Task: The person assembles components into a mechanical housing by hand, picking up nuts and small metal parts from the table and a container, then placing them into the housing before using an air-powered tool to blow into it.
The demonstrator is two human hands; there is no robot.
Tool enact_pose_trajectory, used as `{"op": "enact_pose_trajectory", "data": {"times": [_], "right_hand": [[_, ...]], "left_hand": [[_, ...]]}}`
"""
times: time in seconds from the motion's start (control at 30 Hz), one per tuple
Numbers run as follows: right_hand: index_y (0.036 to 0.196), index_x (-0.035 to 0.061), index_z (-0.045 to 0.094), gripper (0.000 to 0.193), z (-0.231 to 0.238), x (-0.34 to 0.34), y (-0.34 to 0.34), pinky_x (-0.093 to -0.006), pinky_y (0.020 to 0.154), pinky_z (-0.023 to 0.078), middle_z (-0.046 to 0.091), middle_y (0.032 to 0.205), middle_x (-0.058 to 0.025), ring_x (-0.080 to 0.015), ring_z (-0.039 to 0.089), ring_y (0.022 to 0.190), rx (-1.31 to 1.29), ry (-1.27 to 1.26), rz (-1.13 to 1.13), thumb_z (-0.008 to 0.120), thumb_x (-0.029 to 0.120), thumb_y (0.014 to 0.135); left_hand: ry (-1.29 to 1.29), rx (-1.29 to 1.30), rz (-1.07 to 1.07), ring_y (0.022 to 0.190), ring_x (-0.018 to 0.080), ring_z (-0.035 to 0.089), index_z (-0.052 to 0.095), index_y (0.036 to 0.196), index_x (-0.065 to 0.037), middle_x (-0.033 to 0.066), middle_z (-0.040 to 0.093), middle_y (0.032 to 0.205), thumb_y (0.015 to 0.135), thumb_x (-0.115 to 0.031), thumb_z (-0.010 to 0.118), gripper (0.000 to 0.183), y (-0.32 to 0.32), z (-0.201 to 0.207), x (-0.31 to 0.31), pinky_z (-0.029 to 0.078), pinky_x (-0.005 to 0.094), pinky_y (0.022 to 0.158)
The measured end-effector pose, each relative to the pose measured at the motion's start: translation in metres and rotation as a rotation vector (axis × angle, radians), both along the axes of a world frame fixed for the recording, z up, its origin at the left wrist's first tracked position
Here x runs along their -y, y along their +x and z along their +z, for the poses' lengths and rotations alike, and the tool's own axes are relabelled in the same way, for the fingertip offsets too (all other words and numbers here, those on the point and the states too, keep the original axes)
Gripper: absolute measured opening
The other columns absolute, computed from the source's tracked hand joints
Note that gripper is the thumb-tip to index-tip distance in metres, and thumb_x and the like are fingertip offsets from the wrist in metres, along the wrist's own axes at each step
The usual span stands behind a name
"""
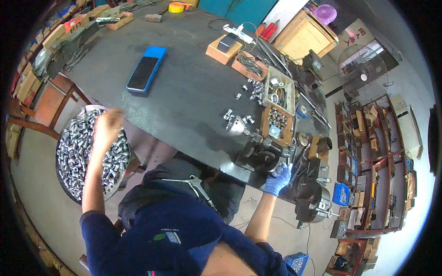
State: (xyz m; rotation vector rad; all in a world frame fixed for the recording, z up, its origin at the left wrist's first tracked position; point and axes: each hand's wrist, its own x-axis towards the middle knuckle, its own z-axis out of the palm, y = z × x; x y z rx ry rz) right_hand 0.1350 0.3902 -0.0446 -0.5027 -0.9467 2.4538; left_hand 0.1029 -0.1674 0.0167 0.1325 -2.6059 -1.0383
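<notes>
Evidently, the blurred left hand (109, 128) was over metal fittings (76, 149), opening and contents unclear; the gloved right hand (279, 179) was part-curled beside the black machine (258, 155), any hold indiscernible.

1 black fan (363, 77) stands near 1 shelving rack (380, 158).

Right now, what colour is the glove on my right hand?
The glove on your right hand is mostly light blue, seen best in the head view.
</notes>
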Motion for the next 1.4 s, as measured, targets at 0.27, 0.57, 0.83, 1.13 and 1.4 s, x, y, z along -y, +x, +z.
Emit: {"op": "enact_pose_trajectory", "data": {"times": [0.27, 0.57, 0.83, 1.13, 1.4], "right_hand": [[0.073, 0.0069, 0.054, 0.034, 0.000, -0.001, 0.008, -0.0190, 0.031, 0.027, 0.042, 0.049, 0.0028, -0.0056, 0.036, 0.037, 0.035, 0.033, -0.096, 0.050, 0.037, 0.089], [0.075, 0.0044, 0.055, 0.034, -0.003, 0.003, 0.009, -0.0190, 0.033, 0.027, 0.040, 0.049, 0.0024, -0.0079, 0.035, 0.038, 0.062, 0.071, -0.173, 0.051, 0.035, 0.089], [0.076, 0.0026, 0.055, 0.036, -0.003, 0.002, 0.012, -0.0192, 0.032, 0.028, 0.042, 0.050, 0.0012, -0.0071, 0.035, 0.038, 0.024, 0.020, -0.128, 0.051, 0.036, 0.089], [0.075, 0.0040, 0.055, 0.035, 0.003, 0.005, 0.012, -0.0189, 0.033, 0.027, 0.042, 0.050, 0.0018, -0.0064, 0.035, 0.038, 0.071, 0.057, -0.134, 0.052, 0.036, 0.088], [0.073, 0.0064, 0.054, 0.034, 0.006, 0.006, 0.011, -0.0191, 0.032, 0.025, 0.041, 0.049, 0.0033, -0.0057, 0.033, 0.036, 0.115, 0.073, -0.155, 0.054, 0.037, 0.087]], "left_hand": [[-0.036, 0.109, -0.684, 0.080, 0.0338, 0.060, 0.060, 0.092, -0.005, 0.0166, 0.062, 0.082, 0.069, -0.016, 0.059, 0.025, -0.081, -0.018, -0.243, 0.048, 0.0420, 0.069], [-0.347, 0.083, -0.706, 0.073, 0.0336, 0.062, 0.058, 0.077, -0.006, 0.0160, 0.062, 0.077, 0.062, -0.013, 0.058, 0.017, -0.117, -0.064, -0.286, 0.048, 0.0426, 0.064], [-0.418, -0.140, -0.666, 0.064, 0.0348, 0.059, 0.051, 0.085, -0.007, 0.0133, 0.059, 0.070, 0.066, -0.015, 0.056, 0.021, -0.083, -0.040, -0.207, 0.045, 0.0462, 0.055], [-0.565, -0.023, -0.780, 0.065, 0.0344, 0.060, 0.059, 0.079, -0.006, 0.0148, 0.059, 0.065, 0.066, -0.017, 0.057, 0.018, -0.089, -0.036, -0.189, 0.046, 0.0449, 0.058], [0.112, 0.203, -0.725, 0.056, 0.0202, 0.059, 0.054, 0.072, -0.001, 0.0095, 0.058, 0.060, 0.068, -0.011, 0.061, 0.013, -0.077, -0.029, -0.175, 0.047, 0.0337, 0.053]]}}
